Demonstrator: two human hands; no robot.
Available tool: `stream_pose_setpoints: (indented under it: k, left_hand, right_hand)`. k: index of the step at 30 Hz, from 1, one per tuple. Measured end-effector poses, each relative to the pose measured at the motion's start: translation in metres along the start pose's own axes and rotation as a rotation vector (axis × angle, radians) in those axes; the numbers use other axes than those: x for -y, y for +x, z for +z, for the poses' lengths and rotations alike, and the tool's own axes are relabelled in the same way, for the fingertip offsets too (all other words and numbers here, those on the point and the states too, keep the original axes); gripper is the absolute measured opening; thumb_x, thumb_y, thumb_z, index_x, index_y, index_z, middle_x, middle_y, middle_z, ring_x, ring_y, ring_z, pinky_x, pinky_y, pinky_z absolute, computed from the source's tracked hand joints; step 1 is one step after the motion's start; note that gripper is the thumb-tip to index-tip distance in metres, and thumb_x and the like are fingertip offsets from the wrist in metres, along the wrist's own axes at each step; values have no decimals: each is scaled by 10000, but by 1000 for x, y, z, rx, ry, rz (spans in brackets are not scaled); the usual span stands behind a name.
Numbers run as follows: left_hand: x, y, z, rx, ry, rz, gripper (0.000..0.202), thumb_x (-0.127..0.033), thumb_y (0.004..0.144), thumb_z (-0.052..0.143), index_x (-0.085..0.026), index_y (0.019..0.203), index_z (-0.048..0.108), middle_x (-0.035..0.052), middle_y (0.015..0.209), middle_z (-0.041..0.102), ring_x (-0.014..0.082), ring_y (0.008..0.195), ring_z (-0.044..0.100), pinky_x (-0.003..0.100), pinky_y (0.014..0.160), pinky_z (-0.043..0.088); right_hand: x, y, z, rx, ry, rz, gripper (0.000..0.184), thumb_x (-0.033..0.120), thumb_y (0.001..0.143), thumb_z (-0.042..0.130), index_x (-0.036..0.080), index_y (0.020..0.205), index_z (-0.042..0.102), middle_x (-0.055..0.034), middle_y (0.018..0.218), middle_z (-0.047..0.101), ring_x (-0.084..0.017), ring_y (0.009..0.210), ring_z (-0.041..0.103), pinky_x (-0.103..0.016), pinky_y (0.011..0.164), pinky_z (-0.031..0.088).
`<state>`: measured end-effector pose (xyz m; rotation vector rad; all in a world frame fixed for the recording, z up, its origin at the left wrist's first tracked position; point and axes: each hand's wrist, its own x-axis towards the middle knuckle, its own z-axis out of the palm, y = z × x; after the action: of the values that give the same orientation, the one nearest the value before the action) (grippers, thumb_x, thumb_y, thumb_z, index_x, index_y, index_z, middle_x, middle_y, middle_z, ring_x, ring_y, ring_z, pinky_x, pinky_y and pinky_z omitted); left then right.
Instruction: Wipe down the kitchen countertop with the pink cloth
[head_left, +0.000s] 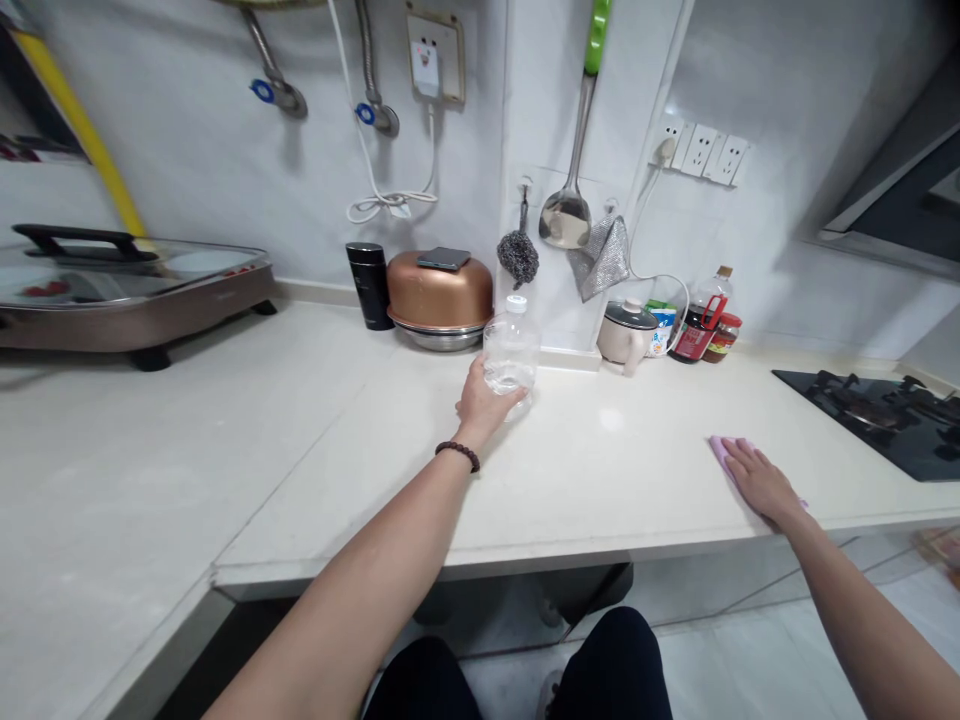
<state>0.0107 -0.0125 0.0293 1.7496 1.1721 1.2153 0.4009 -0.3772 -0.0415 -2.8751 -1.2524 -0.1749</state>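
Observation:
My left hand (484,405), with a dark bead bracelet (459,455) at the wrist, is wrapped round the lower part of a clear plastic bottle (511,345). The bottle has a white cap, stands upright and has clear liquid in it. Farther right, my right hand (759,482) lies flat with fingers stretched out on a pink cloth (720,450). The cloth rests on the pale countertop (600,480), mostly hidden under the palm.
Behind the bottle are a copper-coloured bowl (435,285) and a black tumbler (367,285). A small pot (628,330) and sauce bottle (694,330) stand by the wall. A gas hob (885,410) is at right, an electric pan (135,310) at left. A spatula (566,215) hangs above.

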Motion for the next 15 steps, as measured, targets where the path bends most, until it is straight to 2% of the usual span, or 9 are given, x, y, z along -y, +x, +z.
stream_pose_setpoints:
  k: [3,8,15]
  left_hand:
    - [1,1,0,6,2,8,962,-335,617,950,-276,1456,482,110,1383,666,345,1299,624,515,1128,463]
    - [4,3,2,7,-23,19,973,-298,604,951,-273,1454,479,89,1340,679,317,1270,638,461,1104,493]
    - [1,2,0,4,-39,49,967,-281,601,944,-284,1450,483,88,1329,691,313,1276,639,451,1100,499]
  right_hand:
    - [-7,-2,1,3,-15,61,640,486,1083,140,336,1678,323,1,1715,337,-264,1579,299,-515,1268,315]
    - [9,-6,-10,36,8,127,641,495,1092,125,328,1680,318,7,1741,268,-261,1593,260,-506,1274,298]
    - [18,-13,-21,7,74,144,625,515,1092,185,332,1655,383,3,1725,311,-283,1578,296,-499,1273,288]
